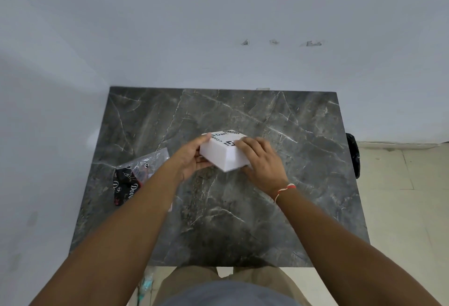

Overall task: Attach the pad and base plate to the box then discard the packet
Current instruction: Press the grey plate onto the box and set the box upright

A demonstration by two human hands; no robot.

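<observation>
From where I stand, the person has both hands on the white box (224, 153), which sits near the middle of the dark marbled surface (279, 203), turned corner-on toward them. The left hand (192, 157) cups its left side, thumb up on the printed top edge and fingers tucked under or against the lower edge; the right hand (261, 157) lies over its right side with the fingers spread on the top face. Both grips are closed on the box, not tight fists, more a steadying hold from two sides. Whether the box is resting fully on the surface or lifted slightly I cannot tell.

The packet (138, 174), a clear bag with black printed material inside, lies to the left, near the left forearm and apart from the box. I cannot make out the pad or the base plate as separate pieces; they may be hidden under the hands or already on.

What could go wrong, as I judge it: the box's smooth sides could slide under an uneven press, so a part goes on crooked. The left forearm passes just over the packet, and a sweep could push it off the left edge. A black bag (353, 155) hangs beyond the right edge, a long reach across for discarding.
</observation>
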